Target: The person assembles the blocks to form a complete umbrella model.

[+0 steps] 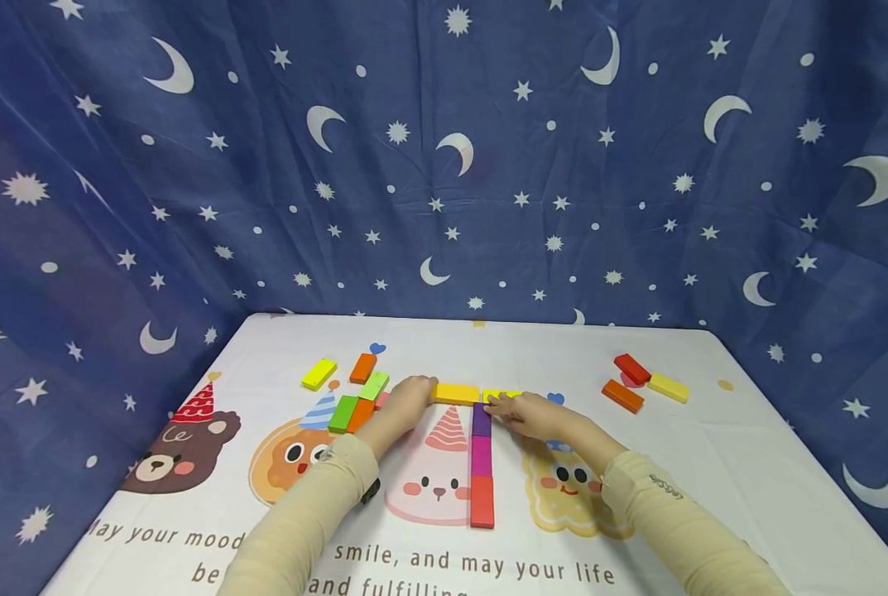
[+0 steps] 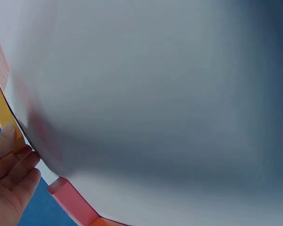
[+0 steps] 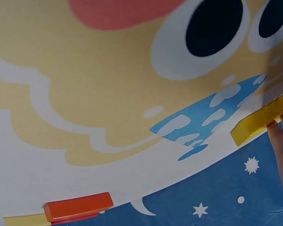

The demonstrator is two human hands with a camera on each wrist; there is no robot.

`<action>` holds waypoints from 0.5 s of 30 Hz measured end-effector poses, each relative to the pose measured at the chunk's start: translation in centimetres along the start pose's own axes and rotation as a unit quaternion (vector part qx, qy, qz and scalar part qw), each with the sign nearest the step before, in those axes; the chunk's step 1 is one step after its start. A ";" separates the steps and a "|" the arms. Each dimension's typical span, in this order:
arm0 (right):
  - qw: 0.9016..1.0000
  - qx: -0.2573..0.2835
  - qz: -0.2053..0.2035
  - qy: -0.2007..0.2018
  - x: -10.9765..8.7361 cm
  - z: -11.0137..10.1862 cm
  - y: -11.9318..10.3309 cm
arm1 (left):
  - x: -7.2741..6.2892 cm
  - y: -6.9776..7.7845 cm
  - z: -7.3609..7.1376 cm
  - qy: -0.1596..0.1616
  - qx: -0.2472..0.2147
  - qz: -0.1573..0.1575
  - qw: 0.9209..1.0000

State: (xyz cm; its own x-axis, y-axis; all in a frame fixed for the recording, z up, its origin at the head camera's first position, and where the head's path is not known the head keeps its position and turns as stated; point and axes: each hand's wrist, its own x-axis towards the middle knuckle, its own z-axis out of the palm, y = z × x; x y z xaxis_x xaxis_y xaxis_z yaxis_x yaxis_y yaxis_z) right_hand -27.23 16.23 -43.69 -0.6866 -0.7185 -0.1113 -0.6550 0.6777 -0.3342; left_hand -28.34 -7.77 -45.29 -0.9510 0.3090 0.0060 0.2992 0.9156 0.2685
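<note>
My left hand [image 1: 408, 404] pinches the left end of an orange-yellow block [image 1: 456, 394], thumb on one side in the left wrist view. My right hand [image 1: 529, 415] touches a yellow block [image 1: 501, 396] with its fingertips, partly hiding it in the head view. These two blocks lie nearly end to end. Below where they meet, a purple block [image 1: 482, 420], a magenta block [image 1: 482, 456] and a red block [image 1: 482, 502] run in a line towards me, the shape together like a T.
Left of my left hand lie several loose blocks, among them a green block [image 1: 343, 414], a pink block [image 2: 74, 201] and a yellow block [image 1: 319, 373]. At the right are a red block [image 1: 632, 369], an orange block [image 1: 622, 396] and a pale yellow block [image 1: 669, 387]. A starry curtain [image 1: 488, 232] hangs behind the table.
</note>
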 end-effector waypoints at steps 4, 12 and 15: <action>1.000 0.002 0.003 0.000 -0.1 -0.1 -0.1 | -0.2 0.4 -0.1 0.001 0.007 0.003 1.000; 1.000 0.002 0.008 -0.001 -0.2 -0.2 -0.3 | -0.1 0.7 -0.1 -0.005 0.047 0.019 0.999; 1.000 -0.002 0.008 -0.003 0.0 -0.2 -0.3 | -0.1 0.7 -0.1 -0.008 0.062 0.018 0.998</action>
State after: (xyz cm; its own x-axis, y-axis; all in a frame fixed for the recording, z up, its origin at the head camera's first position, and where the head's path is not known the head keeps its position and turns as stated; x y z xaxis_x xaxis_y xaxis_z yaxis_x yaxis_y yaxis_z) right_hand -27.06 16.02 -43.38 -0.6957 -0.7080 -0.1217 -0.6449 0.6902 -0.3283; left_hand -28.04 -7.16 -45.05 -0.9388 0.3446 -0.0018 0.3405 0.9286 0.1477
